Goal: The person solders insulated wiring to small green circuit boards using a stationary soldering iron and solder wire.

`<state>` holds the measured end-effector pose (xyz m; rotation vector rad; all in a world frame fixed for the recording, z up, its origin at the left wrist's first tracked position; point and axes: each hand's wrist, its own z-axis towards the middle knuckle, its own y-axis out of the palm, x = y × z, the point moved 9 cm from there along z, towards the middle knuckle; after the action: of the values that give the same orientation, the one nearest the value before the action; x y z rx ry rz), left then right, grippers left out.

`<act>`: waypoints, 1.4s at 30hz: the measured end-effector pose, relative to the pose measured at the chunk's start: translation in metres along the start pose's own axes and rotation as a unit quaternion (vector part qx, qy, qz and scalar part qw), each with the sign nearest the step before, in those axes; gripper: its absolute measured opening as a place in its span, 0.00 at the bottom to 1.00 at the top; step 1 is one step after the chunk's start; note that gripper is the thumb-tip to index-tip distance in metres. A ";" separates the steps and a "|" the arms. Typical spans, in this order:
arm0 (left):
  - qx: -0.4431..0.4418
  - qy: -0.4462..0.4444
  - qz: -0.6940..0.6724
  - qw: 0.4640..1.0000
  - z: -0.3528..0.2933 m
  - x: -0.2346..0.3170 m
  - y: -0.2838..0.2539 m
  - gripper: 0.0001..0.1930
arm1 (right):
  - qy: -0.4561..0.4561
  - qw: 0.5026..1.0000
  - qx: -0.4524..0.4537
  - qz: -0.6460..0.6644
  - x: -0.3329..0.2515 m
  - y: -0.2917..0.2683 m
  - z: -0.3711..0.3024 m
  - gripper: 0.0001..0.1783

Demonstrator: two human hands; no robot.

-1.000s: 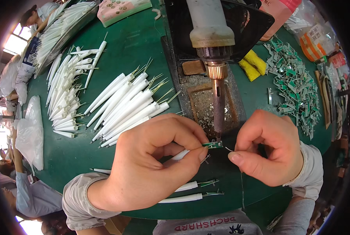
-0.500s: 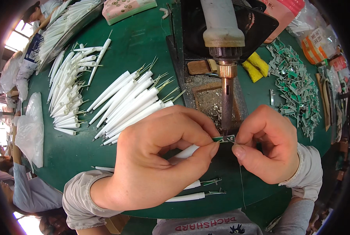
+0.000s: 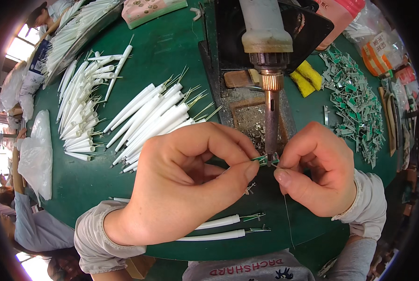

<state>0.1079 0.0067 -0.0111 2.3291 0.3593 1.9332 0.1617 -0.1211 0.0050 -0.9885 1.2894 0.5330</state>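
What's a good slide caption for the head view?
Left hand holds a green board at the soldering iron tip while right hand pinches thin wire.

The boldest print I can make out is on the wearer's grey top [image 3: 198, 272], where red lettering [image 3: 246, 270] runs across the chest beside a dark paw-like motif [image 3: 283, 273]. Over on the far right, an orange-and-white packet [image 3: 374, 60] carries a few dark characters on its pale part. A couple of small letters show near the upper edge of the pink container [image 3: 338, 21]. The blue-and-white sack [image 3: 40, 61] at left bears pale marks too small for me to read.
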 end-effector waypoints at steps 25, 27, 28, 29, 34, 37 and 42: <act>-0.142 0.273 0.403 0.862 -0.050 0.003 0.040 0.07 | -0.002 0.872 0.032 -0.489 -0.018 -0.056 -0.035 0.07; -0.150 0.340 0.481 0.794 -0.060 0.001 0.048 0.09 | 0.005 0.854 0.019 -0.521 -0.010 -0.054 -0.043 0.08; -0.148 0.339 0.486 0.792 -0.060 -0.002 0.048 0.09 | 0.011 0.835 0.007 -0.550 -0.005 -0.053 -0.048 0.09; -0.159 0.343 0.482 0.790 -0.060 -0.004 0.050 0.10 | 0.006 0.837 0.008 -0.547 -0.002 -0.051 -0.051 0.09; -0.184 0.308 0.496 0.791 -0.058 -0.001 0.050 0.11 | -0.070 0.776 -0.042 -0.625 0.008 -0.040 -0.054 0.09; -0.129 0.309 0.487 0.807 -0.058 0.019 0.038 0.13 | -0.094 0.776 -0.038 -0.623 0.011 -0.042 -0.056 0.10; -0.114 0.126 0.652 0.739 -0.055 0.018 -0.012 0.16 | -0.138 0.818 0.002 -0.558 -0.004 -0.039 -0.051 0.12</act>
<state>0.0558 0.0181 0.0144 2.1966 -1.8867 2.4049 0.1650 -0.1829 0.0221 -1.4010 0.2897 -0.2514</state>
